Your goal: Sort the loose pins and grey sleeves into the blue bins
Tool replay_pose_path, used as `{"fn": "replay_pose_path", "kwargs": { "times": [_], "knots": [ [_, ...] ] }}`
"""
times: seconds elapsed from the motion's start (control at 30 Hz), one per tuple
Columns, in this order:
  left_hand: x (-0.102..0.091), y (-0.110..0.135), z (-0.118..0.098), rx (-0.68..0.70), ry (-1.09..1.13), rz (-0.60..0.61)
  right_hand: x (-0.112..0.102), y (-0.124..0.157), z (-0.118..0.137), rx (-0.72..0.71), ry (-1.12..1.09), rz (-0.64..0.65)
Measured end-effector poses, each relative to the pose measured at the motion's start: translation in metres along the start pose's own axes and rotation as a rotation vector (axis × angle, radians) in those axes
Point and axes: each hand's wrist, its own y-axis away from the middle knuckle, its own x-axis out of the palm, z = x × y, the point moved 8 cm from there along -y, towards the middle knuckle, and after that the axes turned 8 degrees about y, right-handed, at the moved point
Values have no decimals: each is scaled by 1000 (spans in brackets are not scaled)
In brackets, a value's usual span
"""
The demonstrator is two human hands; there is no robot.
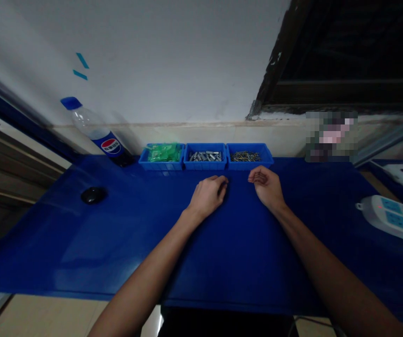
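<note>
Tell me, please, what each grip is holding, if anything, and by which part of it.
No held thing shows in the left grip or the right grip; both are curled, so something small hidden inside cannot be ruled out.

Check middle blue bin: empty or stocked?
Stocked: silver pieces lie inside the middle blue bin. Can't tell how deep.
</note>
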Motion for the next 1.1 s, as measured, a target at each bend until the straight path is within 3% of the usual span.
{"fn": "replay_pose_path", "kwargs": {
  "times": [0.13,0.33,0.7,1.1],
  "knots": [
    [2,-4,4,72,45,25,3,-4,5,-54,44,-19],
    [-1,-9,16,150,135,39,13,-11,1,13,99,16],
    [0,-8,29,139,219,-33,46,-10,2,-39,211,118],
    [0,-7,32,101,270,-42,41,-7,3,-96,44,71]
  ]
}}
